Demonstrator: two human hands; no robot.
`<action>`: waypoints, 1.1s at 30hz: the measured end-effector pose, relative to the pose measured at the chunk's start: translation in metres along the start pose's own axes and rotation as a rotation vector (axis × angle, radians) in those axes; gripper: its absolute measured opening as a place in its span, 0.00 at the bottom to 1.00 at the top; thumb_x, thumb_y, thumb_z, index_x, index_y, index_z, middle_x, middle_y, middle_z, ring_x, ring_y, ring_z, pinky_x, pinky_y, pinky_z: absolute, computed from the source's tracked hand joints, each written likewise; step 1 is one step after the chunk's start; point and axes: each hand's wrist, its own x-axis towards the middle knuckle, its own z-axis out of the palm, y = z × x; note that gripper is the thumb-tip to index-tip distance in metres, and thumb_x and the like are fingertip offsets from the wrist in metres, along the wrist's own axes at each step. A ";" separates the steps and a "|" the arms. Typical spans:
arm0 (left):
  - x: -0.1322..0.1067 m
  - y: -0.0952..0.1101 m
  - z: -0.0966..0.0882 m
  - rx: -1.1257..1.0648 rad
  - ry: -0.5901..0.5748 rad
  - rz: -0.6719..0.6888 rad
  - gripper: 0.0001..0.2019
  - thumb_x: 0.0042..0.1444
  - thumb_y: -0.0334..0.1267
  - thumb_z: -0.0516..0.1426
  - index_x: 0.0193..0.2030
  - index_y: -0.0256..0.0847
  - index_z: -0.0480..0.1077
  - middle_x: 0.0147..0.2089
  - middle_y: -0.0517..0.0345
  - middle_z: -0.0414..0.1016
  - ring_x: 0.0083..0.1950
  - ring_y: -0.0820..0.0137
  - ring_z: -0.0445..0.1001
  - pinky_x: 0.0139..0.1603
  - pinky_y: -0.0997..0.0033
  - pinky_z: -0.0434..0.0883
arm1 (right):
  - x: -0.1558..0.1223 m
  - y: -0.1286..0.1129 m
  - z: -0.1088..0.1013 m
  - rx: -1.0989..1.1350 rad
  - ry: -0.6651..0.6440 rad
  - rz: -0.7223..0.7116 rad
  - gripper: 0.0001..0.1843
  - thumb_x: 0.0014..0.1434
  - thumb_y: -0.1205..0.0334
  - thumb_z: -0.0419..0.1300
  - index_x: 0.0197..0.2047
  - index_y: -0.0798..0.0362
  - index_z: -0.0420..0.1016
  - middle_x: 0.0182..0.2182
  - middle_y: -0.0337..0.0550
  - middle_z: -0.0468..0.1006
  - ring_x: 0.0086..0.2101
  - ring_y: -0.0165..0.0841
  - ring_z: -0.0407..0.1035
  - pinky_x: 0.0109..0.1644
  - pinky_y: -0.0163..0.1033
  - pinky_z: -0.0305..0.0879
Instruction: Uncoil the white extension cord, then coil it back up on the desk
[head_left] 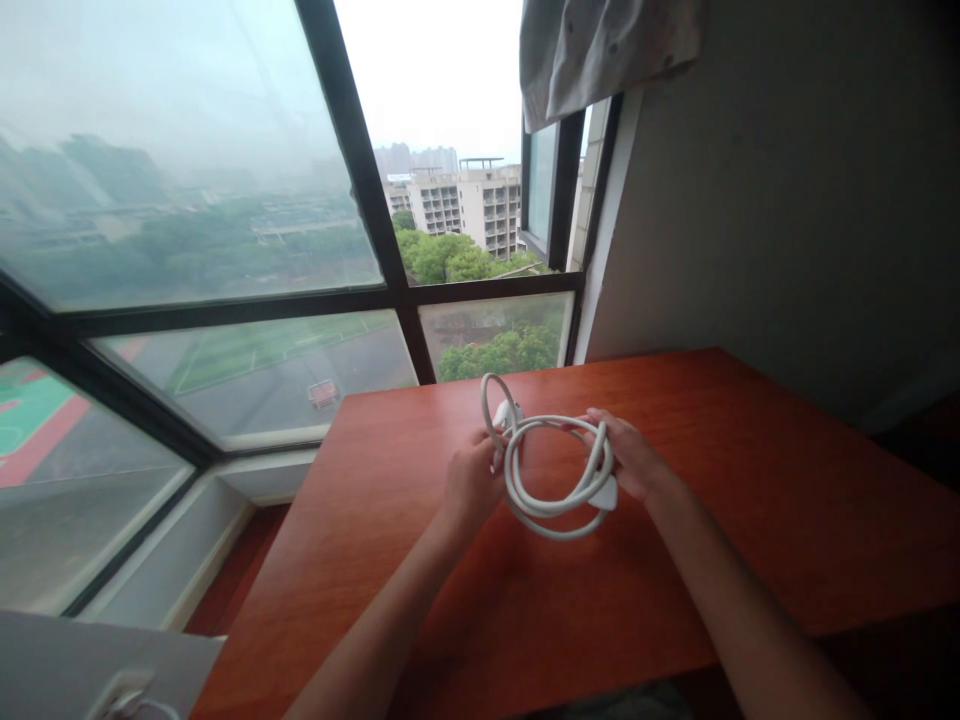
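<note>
1. The dark-framed window [409,292] rises beyond the desk's far edge and left side, with a casement swung outward at the right; it probably lights the work.
2. The reddish wooden desk [375,450] runs under both forearms, its bare far-left corner near the glass.
3. A pale curtain [600,55] hangs above the far edge, bunched up, presumably to keep the opening clear.
4. The white cable [553,509], wound in round loops, is held over the desk's middle, between far and near edges; whether its lowest loop touches the wood, I cannot tell.
5. The left hand [474,482] is clamped on the cable's left side, where a smaller loop stands up.
6. The right hand [632,458] pinches the gathered strands opposite, likely so the coils stay together rather than springing apart.
7. A white plug-like block [604,496] hangs below the right fingers; a white connector [507,416] sits beside the left ones.
</note>
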 end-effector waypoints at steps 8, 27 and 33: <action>0.005 0.019 -0.016 0.413 -0.337 0.074 0.10 0.58 0.30 0.50 0.42 0.43 0.71 0.50 0.52 0.74 0.41 0.65 0.76 0.37 0.71 0.68 | 0.006 -0.003 -0.007 -0.047 0.116 -0.069 0.16 0.54 0.49 0.60 0.34 0.54 0.74 0.13 0.27 0.53 0.13 0.24 0.50 0.16 0.31 0.50; 0.013 -0.012 -0.056 0.379 -0.396 0.139 0.22 0.65 0.52 0.45 0.59 0.40 0.59 0.29 0.60 0.73 0.29 0.66 0.71 0.32 0.71 0.60 | 0.023 -0.020 -0.095 -0.086 0.565 -0.364 0.19 0.43 0.48 0.69 0.28 0.54 0.71 0.12 0.27 0.59 0.13 0.22 0.51 0.16 0.29 0.53; 0.014 -0.036 -0.078 0.314 -0.278 0.048 0.29 0.66 0.55 0.39 0.67 0.39 0.54 0.25 0.62 0.72 0.27 0.67 0.71 0.31 0.72 0.58 | 0.032 -0.017 -0.145 -0.556 0.733 -0.468 0.24 0.50 0.39 0.60 0.28 0.55 0.74 0.13 0.33 0.63 0.15 0.27 0.57 0.18 0.34 0.53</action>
